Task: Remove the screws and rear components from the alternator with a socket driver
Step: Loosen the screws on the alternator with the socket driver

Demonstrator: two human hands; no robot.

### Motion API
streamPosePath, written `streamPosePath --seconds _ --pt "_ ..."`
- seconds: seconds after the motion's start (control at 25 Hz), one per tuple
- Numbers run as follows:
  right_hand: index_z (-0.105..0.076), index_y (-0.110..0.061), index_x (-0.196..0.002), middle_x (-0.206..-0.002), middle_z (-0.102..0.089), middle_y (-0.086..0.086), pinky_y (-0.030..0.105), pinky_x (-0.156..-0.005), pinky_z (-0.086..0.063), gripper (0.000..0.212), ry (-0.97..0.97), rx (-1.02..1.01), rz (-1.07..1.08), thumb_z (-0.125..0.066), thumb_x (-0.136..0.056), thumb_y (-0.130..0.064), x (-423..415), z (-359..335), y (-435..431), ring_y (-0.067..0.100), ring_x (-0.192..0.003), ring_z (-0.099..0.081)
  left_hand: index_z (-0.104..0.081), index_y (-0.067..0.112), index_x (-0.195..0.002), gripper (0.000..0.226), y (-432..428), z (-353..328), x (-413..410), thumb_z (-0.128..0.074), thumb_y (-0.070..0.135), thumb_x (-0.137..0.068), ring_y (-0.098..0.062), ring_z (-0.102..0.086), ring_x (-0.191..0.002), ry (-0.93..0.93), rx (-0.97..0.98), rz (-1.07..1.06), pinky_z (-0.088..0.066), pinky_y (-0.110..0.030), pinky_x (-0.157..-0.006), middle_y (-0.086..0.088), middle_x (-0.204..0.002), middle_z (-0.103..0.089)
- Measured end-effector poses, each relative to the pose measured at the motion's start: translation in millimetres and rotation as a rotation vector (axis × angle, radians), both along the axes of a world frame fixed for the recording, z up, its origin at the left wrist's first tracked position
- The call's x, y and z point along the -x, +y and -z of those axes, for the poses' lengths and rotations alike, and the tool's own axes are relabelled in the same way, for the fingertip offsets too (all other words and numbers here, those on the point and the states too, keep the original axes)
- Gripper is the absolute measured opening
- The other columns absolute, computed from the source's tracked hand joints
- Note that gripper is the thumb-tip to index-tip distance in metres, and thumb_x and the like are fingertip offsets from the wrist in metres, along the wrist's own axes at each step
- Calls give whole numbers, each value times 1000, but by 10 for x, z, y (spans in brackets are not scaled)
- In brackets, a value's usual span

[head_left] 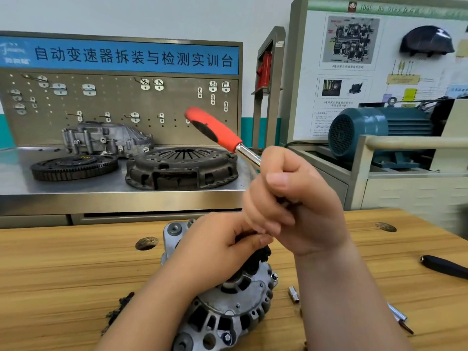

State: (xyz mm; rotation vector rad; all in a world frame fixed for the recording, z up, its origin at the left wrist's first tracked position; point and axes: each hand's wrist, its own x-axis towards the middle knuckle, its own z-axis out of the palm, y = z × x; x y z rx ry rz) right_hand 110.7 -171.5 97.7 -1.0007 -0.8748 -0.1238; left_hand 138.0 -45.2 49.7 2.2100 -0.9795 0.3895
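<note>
The silver alternator (228, 307) lies rear side up on the wooden bench, near the front edge. My right hand (296, 198) grips the chrome shaft of a socket driver (215, 129) whose red and black handle points up and left; the driver's head is hidden inside my fist. My left hand (217, 247) rests on top of the alternator, its fingertips pinching something small and dark right under my right hand. What they pinch is hidden.
A loose chrome socket (293, 295) and an extension bar (397, 312) lie right of the alternator. A black-handled tool (445, 267) lies far right, a dark part (119, 310) left. The bench (63, 274) has round holes. Behind it, a steel table (101, 191) carries a clutch cover (182, 165), a flywheel and a housing.
</note>
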Motion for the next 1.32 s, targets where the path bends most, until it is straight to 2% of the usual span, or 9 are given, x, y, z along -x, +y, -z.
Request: streamPosePath --seconds 0.24,0.48,0.56,0.72,0.8,1.0,1.08,1.2,1.32 --pt "-43 -13 -62 -55 -39 12 44 -56 -42 26 46 -125 1126 -55 -84 -21 -80 133 181 34 -55 -40 -66 15 -83 26 -52 19 -54 -52 36 -87 -15 -58 -68 -12 -4 -45 -48 -40 -65 -1 -70 -66" --pt "-47 -17 -59 -38 -34 -5 20 -41 -30 21 50 -24 54 -55 -76 -7 5 -12 4 11 -33 -32 -46 37 -60 32 5 10 -21 -59 34 -88 -6 -41 -53 8 24 20 -33 -27 -53 11 -53 -46" --pt "-47 -18 -58 -40 -36 -2 23 -43 -34 23 54 -34 240 -56 -78 -11 -22 28 12 14 -36 -34 -51 31 -64 26 -8 14 -36 -57 36 -89 -6 -45 -56 -14 15 7 -39 -30 -55 10 -56 -51" --pt "-40 -11 -63 -59 -36 21 46 -54 -38 27 55 -158 1108 -54 -84 -20 -88 137 172 38 -56 -35 -67 18 -86 21 -53 20 -54 -54 35 -88 -15 -60 -72 1 -5 -47 -48 -41 -68 0 -74 -68" --pt "-39 -12 -63 -55 -34 17 42 -50 -36 26 73 -172 1004 -54 -83 -19 -87 128 169 35 -51 -34 -67 18 -84 19 -46 24 -50 -57 35 -87 -16 -60 -70 3 22 -41 -49 -41 -67 0 -72 -67" --pt "-47 -18 -59 -40 -36 -4 23 -41 -26 22 49 11 90 -55 -78 -10 0 -14 -7 11 -32 -33 -51 42 -63 29 11 14 -24 -61 32 -88 -5 -46 -56 4 23 22 -39 -28 -56 14 -57 -53" --pt "-48 -18 -59 -42 -36 -1 24 -42 -30 23 37 11 264 -56 -79 -11 -17 25 54 14 -36 -34 -57 32 -69 20 5 25 -45 -61 33 -88 -6 -51 -60 3 26 14 -43 -29 -59 10 -61 -58" --pt "-41 -15 -61 -54 -34 14 42 -51 -38 27 17 -73 1006 -54 -84 -20 -58 111 184 31 -51 -36 -67 15 -87 30 -25 31 -58 -53 42 -85 -17 -63 -77 18 35 -11 -50 -38 -70 -1 -79 -69" --pt "-40 -14 -62 -53 -33 8 42 -50 -36 27 80 -127 960 -54 -86 -18 -65 100 157 30 -49 -33 -66 21 -85 20 -25 37 -60 -57 39 -87 -13 -61 -72 26 54 -6 -50 -37 -68 4 -74 -68"
